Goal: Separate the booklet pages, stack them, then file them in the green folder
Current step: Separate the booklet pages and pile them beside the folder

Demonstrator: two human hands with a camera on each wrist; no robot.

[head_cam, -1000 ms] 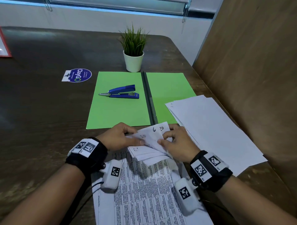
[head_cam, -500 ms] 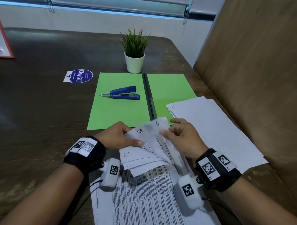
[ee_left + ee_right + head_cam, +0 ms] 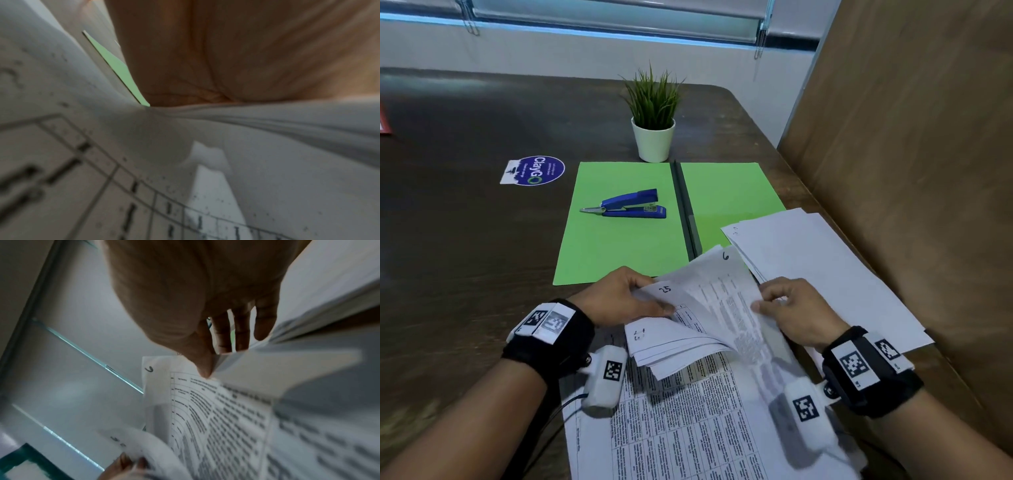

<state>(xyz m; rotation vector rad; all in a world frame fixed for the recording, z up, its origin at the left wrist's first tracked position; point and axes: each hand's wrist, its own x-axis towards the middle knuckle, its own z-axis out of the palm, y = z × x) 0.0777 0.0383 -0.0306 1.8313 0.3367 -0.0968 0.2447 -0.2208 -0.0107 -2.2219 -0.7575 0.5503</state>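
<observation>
two hands [image 3: 619, 298] [image 3: 796, 313] grip one booklet [image 3: 688, 329]; one green folder [image 3: 619, 246].

We are seeing the printed booklet pages [image 3: 709, 322] fanning apart before the green folder [image 3: 626, 236] lying open flat.

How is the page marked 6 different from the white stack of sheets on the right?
The page marked 6 is lifted and curved, pinched by the right hand; the white stack lies flat on the table, untouched. The page shows printed text; the stack's top sheet looks nearly blank. Both are white paper overlapping the green folder.
</observation>
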